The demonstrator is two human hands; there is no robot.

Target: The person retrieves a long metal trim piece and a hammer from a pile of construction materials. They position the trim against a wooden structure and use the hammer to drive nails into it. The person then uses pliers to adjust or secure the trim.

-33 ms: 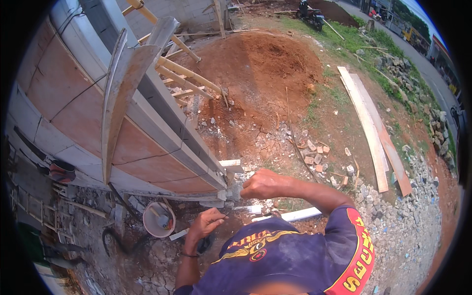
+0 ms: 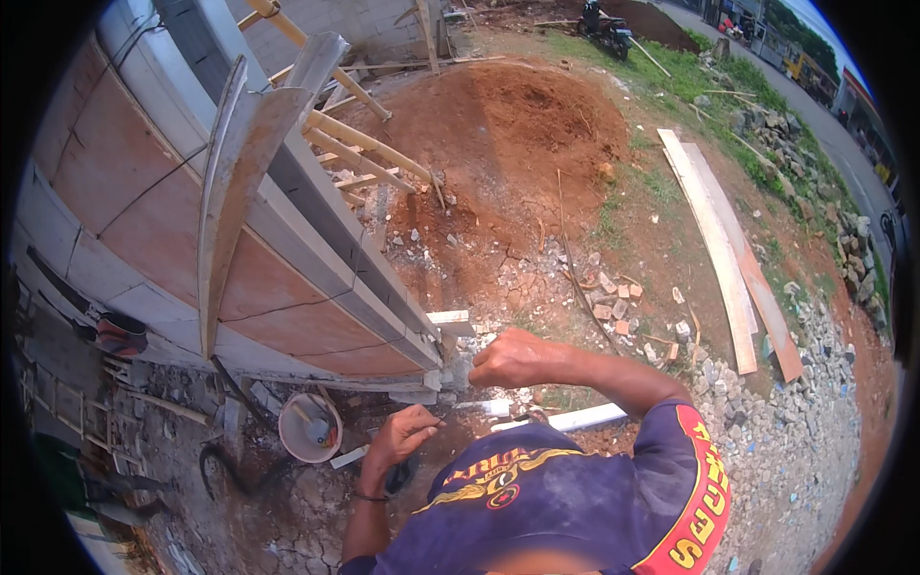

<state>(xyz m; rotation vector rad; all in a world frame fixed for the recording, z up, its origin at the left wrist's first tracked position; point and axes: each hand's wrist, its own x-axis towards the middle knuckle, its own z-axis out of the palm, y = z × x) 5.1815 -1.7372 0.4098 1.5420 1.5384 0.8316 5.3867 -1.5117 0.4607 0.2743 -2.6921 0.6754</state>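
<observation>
My left hand (image 2: 404, 433) is closed, its fingers curled and the thumb pressed toward them. A tiny thin tip shows at the fingertips, too small to name. Further forward and to the right, my right hand (image 2: 503, 360) makes a fist with the knuckles up; anything inside is hidden. Both hands are in front of my chest, apart from each other. Just beyond them stands the lower end of a tall column form (image 2: 316, 331), made of reddish boards and grey strips with dark wire around it. A short light wood block (image 2: 448, 318) sticks out at its corner.
A pale bucket (image 2: 309, 428) with tools inside stands left of my left hand. A curved metal piece (image 2: 235, 192) rises at upper left, near bamboo poles (image 2: 374, 149). Long planks (image 2: 714, 259), broken bricks (image 2: 613, 305) and rubble (image 2: 767, 431) lie to the right. A white pipe (image 2: 589, 417) lies near my body.
</observation>
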